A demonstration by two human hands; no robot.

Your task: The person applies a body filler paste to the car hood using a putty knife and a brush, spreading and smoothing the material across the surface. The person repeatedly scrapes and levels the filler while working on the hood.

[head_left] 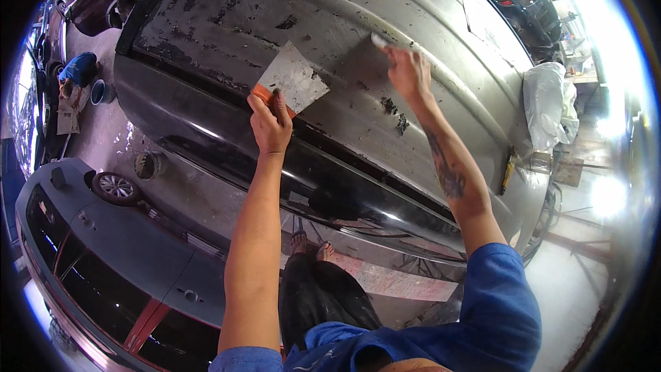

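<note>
My left hand (270, 122) grips the orange handle of a wide metal spreader board (292, 76), its blade coated with grey filler and held above the car roof (289, 21). My right hand (406, 69) holds a small putty knife (379, 40) pressed against the grey, sanded roof panel. Dark patches of old paint dot the roof around both hands. My legs and bare feet (311, 248) show below, between my arms.
A grey car (103, 248) is parked at the lower left. A person in blue (77, 72) crouches on the floor at far left beside a bucket (98, 91). White plastic sheeting (547, 100) lies at the right of the roof. A round can (146, 164) sits on the floor.
</note>
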